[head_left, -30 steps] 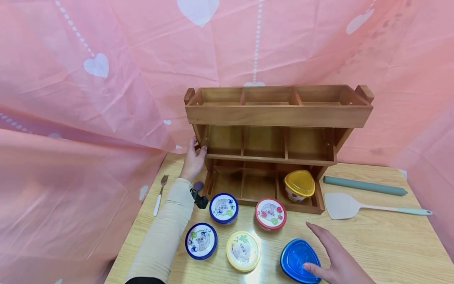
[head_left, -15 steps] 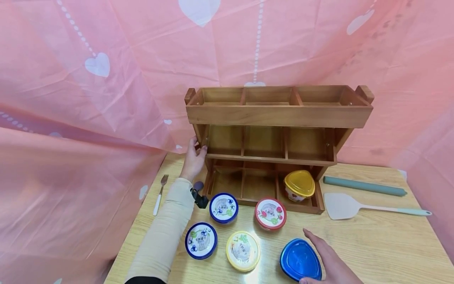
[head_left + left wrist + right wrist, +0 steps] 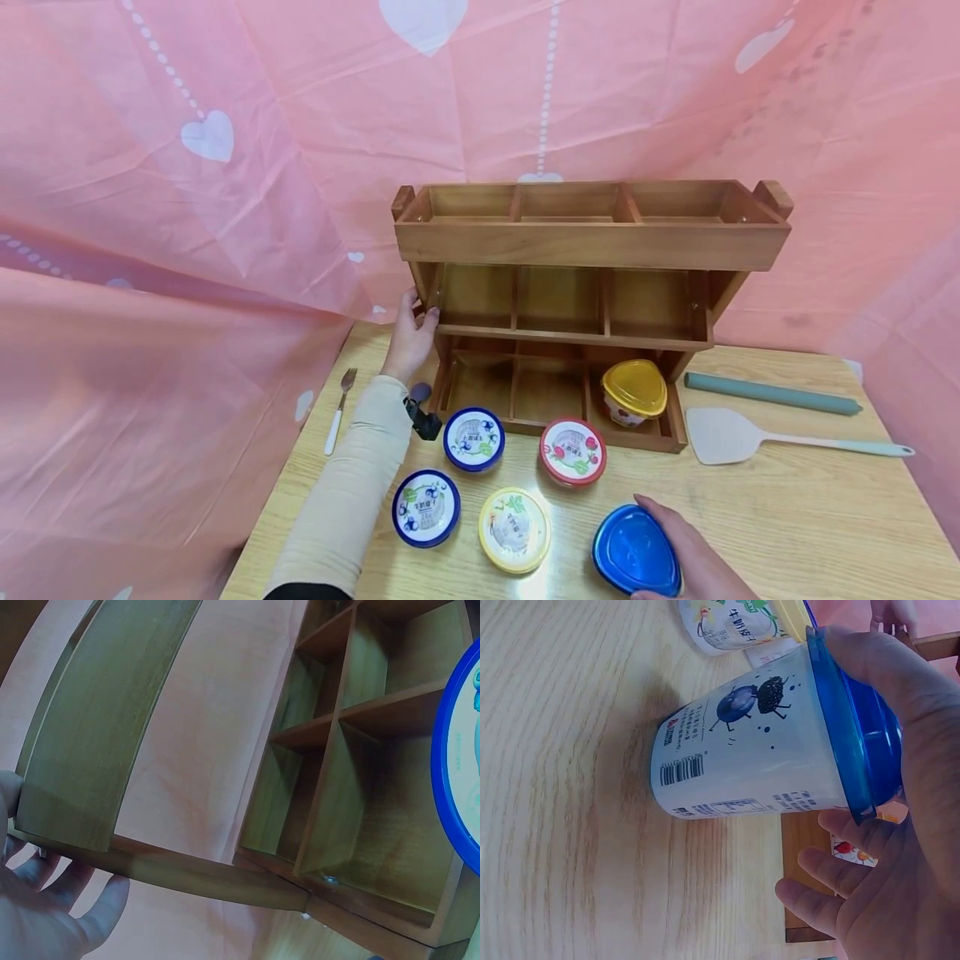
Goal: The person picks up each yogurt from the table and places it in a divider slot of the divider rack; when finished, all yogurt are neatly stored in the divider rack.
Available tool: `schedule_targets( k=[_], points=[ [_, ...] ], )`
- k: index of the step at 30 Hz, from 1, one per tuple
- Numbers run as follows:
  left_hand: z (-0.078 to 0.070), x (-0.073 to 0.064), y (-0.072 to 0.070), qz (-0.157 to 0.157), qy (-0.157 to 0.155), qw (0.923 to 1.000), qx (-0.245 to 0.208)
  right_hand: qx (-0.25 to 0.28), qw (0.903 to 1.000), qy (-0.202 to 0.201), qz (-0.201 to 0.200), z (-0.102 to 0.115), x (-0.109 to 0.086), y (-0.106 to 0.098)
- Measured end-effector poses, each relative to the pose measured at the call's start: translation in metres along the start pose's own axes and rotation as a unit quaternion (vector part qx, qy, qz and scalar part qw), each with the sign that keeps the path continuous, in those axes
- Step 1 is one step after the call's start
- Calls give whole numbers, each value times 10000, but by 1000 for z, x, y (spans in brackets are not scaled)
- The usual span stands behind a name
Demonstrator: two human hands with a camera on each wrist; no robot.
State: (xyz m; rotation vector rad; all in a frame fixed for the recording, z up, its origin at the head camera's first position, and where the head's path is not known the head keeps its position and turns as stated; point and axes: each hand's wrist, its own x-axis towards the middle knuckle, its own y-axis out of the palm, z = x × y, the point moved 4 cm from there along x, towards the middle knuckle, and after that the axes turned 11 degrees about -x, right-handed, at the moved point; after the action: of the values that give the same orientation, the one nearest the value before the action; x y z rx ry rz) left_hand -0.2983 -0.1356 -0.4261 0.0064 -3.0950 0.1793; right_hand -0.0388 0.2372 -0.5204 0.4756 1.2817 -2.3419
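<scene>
My left hand grips the left side of a three-tier wooden rack; in the left wrist view its fingers wrap the side post below the middle shelf. At the front right, my right hand holds a yogurt cup with a blue lid, thumb and index finger on either side of the lid. The right wrist view shows that cup's white body with berry prints, standing upright with its base at the table, and the other fingers spread off it.
A yellow-lidded cup sits in the rack's bottom right compartment. Before the rack stand round tubs with blue, red and yellow lids, plus another blue-lidded tub. Right: spatula, green rod. Left: fork.
My right hand has drawn down and left around the blue-lidded cup, its thumb moving from over the lid to the lid's near edge. My left hand stays on the rack.
</scene>
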Motion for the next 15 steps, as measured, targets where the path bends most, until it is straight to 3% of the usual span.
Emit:
schedule_targets(
  k=[15],
  points=[
    [-1, -1, 0, -20, 18, 10000, -4, -54, 9994, 344, 57, -4, 6, 9]
  ],
)
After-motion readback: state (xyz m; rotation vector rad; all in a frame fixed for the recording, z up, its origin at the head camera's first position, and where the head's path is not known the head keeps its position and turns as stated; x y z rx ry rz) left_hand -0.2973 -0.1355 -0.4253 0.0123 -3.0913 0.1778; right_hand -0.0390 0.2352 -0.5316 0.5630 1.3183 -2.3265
